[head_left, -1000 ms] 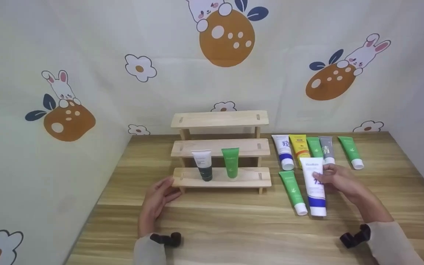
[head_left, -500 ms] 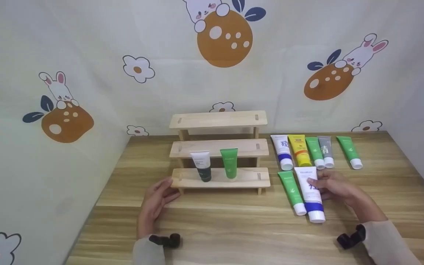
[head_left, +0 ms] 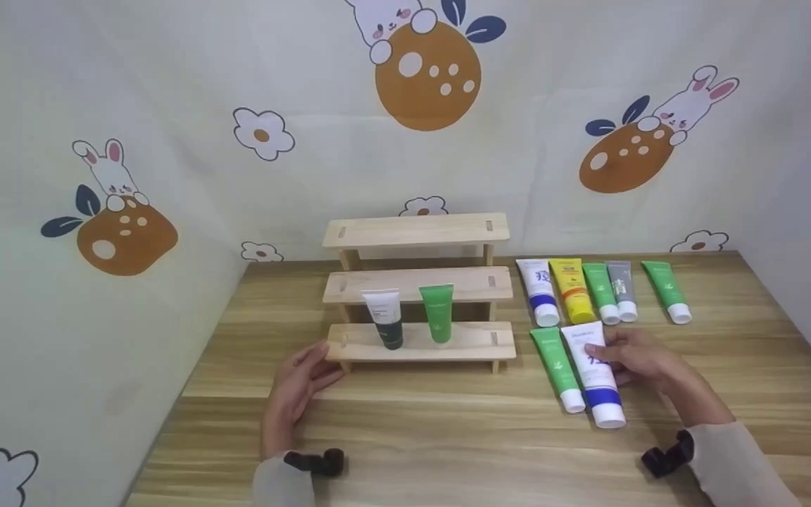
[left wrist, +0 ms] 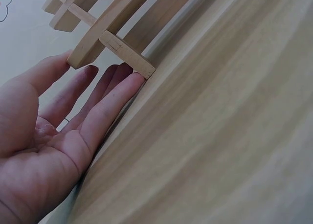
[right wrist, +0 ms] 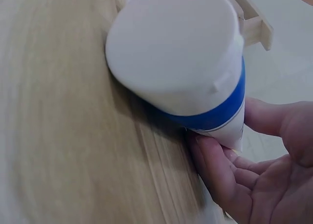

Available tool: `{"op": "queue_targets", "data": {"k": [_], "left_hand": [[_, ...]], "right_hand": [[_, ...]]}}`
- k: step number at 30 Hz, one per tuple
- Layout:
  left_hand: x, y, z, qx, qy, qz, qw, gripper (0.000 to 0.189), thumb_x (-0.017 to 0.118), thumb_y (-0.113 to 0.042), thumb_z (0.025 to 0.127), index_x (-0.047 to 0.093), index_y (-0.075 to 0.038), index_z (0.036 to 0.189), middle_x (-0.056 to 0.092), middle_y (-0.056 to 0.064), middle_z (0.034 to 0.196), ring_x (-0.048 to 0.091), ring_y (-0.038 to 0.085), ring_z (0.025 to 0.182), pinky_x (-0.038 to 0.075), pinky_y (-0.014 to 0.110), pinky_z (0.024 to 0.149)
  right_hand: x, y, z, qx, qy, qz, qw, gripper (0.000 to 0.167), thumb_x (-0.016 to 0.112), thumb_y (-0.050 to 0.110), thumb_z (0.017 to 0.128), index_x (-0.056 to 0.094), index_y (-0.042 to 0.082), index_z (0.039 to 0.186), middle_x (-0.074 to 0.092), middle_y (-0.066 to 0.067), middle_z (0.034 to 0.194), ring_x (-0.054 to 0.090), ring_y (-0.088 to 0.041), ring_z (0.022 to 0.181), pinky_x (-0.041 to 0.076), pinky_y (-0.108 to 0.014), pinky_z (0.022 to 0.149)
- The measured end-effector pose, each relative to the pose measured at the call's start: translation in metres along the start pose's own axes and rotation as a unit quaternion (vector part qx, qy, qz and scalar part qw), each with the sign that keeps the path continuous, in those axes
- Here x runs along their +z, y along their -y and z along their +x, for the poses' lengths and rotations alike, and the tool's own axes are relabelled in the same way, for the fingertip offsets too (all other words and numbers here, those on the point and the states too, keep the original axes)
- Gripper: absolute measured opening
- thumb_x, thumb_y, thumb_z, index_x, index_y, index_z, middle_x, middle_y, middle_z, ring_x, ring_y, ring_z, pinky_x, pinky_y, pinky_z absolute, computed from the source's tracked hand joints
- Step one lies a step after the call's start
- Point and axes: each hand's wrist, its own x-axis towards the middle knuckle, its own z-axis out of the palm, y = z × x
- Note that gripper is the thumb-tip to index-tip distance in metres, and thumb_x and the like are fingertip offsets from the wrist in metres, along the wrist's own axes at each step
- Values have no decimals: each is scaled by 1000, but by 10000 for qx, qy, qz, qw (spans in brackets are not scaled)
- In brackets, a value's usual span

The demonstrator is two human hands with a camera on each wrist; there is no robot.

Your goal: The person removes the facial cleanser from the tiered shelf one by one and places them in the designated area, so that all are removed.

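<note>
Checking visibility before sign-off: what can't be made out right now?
Head view: small print on the held tube, too small to read; part of the right hand, hidden behind that tube.
Left wrist view: the far end of the wooden rack, cut off by the top edge.
Right wrist view: most of the held tube's label, hidden behind its cap.

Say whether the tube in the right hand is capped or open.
Capped: the white tube has its white cap on, covering the end beside the blue band.

Soft, diffuse light; duller wrist views.
Pale sheen on the near table (head_left: pixel 441 451), shadow beneath the rack (head_left: pixel 476 341); up close in the right wrist view, the cap (right wrist: pixel 171 43) looks soft.
</note>
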Motion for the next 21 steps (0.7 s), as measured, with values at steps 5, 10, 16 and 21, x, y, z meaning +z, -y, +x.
{"op": "queue_targets", "data": {"k": [5,10,16,21], "left_hand": [[1,-1,2,7,-96,-68,9999,47,65,-19,98,54,8,135,68,18,121,70,27,105,63,45,92],[2,-1,3,17,-93,-51,9999,48,66,-19,98,55,8,136,66,19,126,70,27,107,63,45,92],[0,1,0,8,-108,-8,9999,49,67,-22,97,55,6,136,65,21,127,70,28,107,63,44,92],[0,0,1,48,-41,-48,10000,44,65,-19,99,56,7,133,68,16,121,71,26,104,63,45,91]], "right_hand": [[2,3,-1,123,-197,-173,9996,65,68,35,96,46,-9,137,68,-7,99,65,-17,83,60,-29,69],[2,3,-3,239,-423,-413,9980,63,69,35,95,49,-9,135,68,-7,92,63,-16,75,58,-27,61],[1,4,-2,335,-430,-421,9976,66,70,37,94,46,-9,136,66,-10,96,64,-17,76,62,-30,62],[0,4,-3,303,-459,-287,9981,71,70,34,95,40,-12,141,65,-13,102,64,-18,79,63,-31,65]]}}
